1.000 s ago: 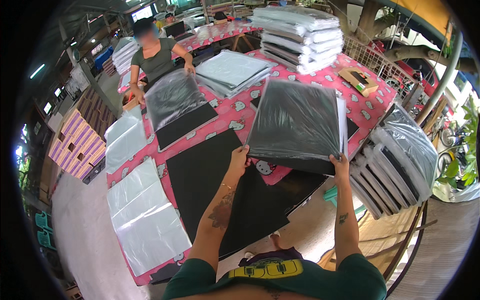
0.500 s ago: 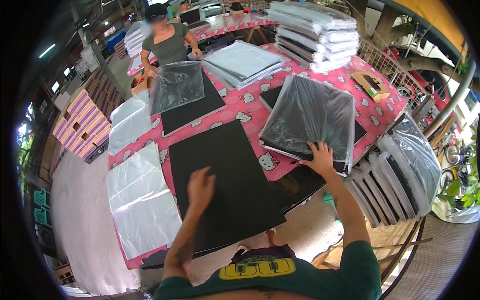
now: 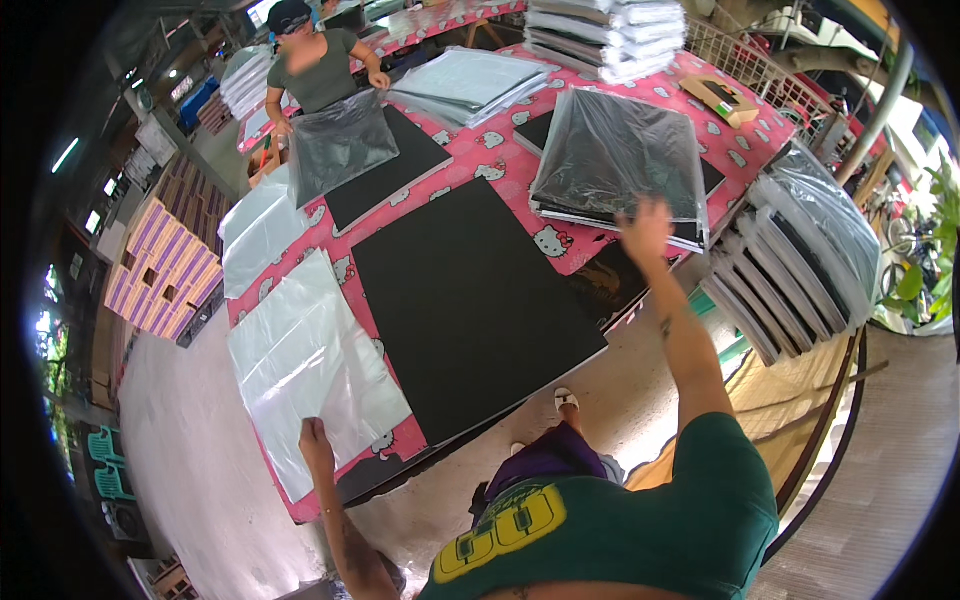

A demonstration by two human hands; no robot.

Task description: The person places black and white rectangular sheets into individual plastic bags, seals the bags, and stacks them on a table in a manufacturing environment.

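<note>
My left hand [image 3: 316, 446] is closed at the near edge of a pile of clear plastic bags [image 3: 310, 360], its fingers pinched on the plastic. To the right of the bags lies a large flat black board [image 3: 480, 300], apparently the top of a stack. My right hand [image 3: 648, 232], blurred by motion, is at the near edge of a pile of bagged black boards [image 3: 620, 150], fingers stretched out, holding nothing I can see. The pile rests on more black board at the table's right side.
A pink patterned cloth [image 3: 490, 140] covers the table. Across it a person [image 3: 318, 70] handles a plastic bag [image 3: 345, 145] over a black board [image 3: 415, 150]. Bagged stacks stand at the back [image 3: 600, 40] and leaning at the right [image 3: 780, 270]. A cardboard box [image 3: 720, 100] lies far right.
My left hand has moved from above the black board, left and nearer, to the plastic bags' edge. My right hand stays by the bagged pile, now blurred. The view has shifted.
</note>
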